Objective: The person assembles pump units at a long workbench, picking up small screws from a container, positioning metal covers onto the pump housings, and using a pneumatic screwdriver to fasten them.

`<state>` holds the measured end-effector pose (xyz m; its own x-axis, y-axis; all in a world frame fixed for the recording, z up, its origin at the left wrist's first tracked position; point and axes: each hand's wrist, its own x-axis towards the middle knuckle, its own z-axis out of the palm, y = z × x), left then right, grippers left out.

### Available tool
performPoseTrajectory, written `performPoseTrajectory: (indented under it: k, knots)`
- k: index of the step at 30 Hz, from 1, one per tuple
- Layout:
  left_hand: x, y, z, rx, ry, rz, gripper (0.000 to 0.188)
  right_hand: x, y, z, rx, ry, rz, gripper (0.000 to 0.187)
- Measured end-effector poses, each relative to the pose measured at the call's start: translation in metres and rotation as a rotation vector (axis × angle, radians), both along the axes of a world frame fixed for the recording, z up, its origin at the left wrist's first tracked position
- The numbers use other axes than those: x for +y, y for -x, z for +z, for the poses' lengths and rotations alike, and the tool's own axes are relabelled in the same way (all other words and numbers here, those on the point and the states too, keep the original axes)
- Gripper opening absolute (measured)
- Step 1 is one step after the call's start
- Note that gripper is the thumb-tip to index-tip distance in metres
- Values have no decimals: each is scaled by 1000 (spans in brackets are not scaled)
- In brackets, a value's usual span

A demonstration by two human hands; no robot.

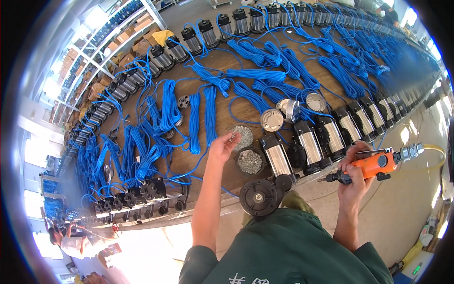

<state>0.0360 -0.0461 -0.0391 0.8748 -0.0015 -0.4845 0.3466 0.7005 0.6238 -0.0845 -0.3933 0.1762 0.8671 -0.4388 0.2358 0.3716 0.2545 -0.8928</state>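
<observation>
My right hand [353, 169] is wrapped around an orange air screwdriver [376, 164], its black nose and bit pointing left. A yellowish air hose [437, 154] joins the tool's rear by a metal fitting. My left hand [223, 147] is raised beside two round containers, its fingers closed on small shiny screws [232, 137]. The far container [243, 136] and the near bowl [250, 161] are full of small metal fasteners. Close to my body at the table edge is a submersible pump [257, 198], its round black end facing up. Another steel-bodied pump [278, 158] lies just beyond it.
Bundles of blue cable [255, 74] cover much of the brown table [203, 64]. Rows of steel pumps [239, 22] line its far, left and right edges. Round metal caps [272, 120] lie beyond the bowls. Shelving [94, 57] stands at left; a person [73, 241] is at lower left.
</observation>
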Motion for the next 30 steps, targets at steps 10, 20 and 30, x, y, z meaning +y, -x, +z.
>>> performPoseTrajectory:
  k: [10, 20, 30]
  knots:
    - [-2, 58, 72, -46, 289, 113, 14, 62, -19, 19, -87, -25, 273, 56]
    - [-46, 165, 141, -133, 262, 150, 26, 120, -19, 24, -241, -317, 584, 40]
    - [-58, 182, 147, -159, 172, 42, 16, 139, -17, 13, -171, -352, 632, 34]
